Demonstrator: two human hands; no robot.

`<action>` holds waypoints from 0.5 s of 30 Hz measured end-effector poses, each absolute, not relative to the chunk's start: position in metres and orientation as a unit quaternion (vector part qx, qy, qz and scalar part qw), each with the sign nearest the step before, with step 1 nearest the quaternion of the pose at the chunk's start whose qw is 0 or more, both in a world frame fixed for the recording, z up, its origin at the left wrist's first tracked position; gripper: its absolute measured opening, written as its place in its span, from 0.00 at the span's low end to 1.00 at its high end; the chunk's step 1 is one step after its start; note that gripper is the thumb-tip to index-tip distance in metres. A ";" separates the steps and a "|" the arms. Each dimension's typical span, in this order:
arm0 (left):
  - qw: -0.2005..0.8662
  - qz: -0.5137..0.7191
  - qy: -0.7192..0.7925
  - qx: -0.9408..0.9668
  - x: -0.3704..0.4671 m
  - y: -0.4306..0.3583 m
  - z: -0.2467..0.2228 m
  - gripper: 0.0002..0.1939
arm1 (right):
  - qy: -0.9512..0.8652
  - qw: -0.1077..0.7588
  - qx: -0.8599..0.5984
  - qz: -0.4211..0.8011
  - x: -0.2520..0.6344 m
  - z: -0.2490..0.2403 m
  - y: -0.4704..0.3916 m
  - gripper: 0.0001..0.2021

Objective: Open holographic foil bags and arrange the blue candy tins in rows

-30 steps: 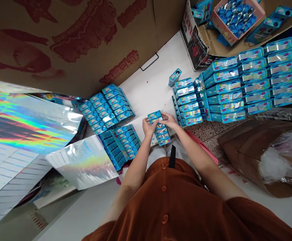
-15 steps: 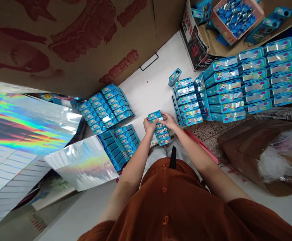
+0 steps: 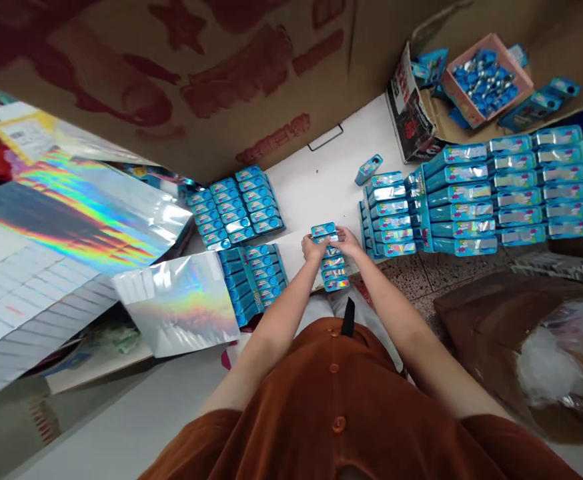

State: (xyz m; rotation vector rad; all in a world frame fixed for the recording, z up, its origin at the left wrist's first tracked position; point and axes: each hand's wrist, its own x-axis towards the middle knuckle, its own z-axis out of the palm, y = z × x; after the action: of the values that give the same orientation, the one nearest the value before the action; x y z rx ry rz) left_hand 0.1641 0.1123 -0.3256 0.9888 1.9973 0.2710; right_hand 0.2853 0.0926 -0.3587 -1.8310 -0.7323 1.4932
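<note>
A short row of small blue boxes [image 3: 334, 273] with shiny, printed tops stands at the table's near edge, in front of my body. My left hand [image 3: 314, 248] is closed at the left side of the row's far end, its thumb over a box top. From the right, my right hand [image 3: 346, 241] reaches the same end, thumb and fingers pinched on a box there. The farthest blue box [image 3: 323, 229] shows a round blue disc on its top and lies just beyond both hands. My fingers partly hide the box between them.
Blue boxes with round discs [image 3: 241, 207] stand in blocks at left. Long rows of shiny-topped boxes [image 3: 471, 200] fill the right. A lone blue box [image 3: 369, 169] is near the back. A pink box [image 3: 489, 80] of blue and silver pieces sits inside a carton [image 3: 406, 107]. Holographic sheets [image 3: 181, 303] lie at left.
My view has shifted, so most of the scene sits further right. Both hands stay at the far end of the row, with little change in their grip.
</note>
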 end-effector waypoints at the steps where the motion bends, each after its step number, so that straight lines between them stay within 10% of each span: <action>1: 0.438 0.117 0.800 0.394 0.163 0.110 -0.322 0.32 | -0.287 0.322 -0.703 0.565 0.286 -0.355 0.093 0.30; 7: 0.414 0.251 0.687 0.542 0.122 0.076 -0.271 0.36 | -0.335 0.318 -0.738 0.492 0.281 -0.337 0.082 0.34; 15: 0.071 0.316 0.819 0.473 -0.111 0.076 -0.193 0.22 | -0.365 0.366 -0.780 0.352 0.276 -0.302 0.017 0.29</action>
State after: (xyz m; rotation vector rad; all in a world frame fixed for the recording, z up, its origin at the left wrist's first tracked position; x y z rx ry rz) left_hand -0.1115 0.0761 -0.1926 1.4224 2.4642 0.9511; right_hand 0.2756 0.0173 -0.3018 -2.0057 -0.9384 0.9038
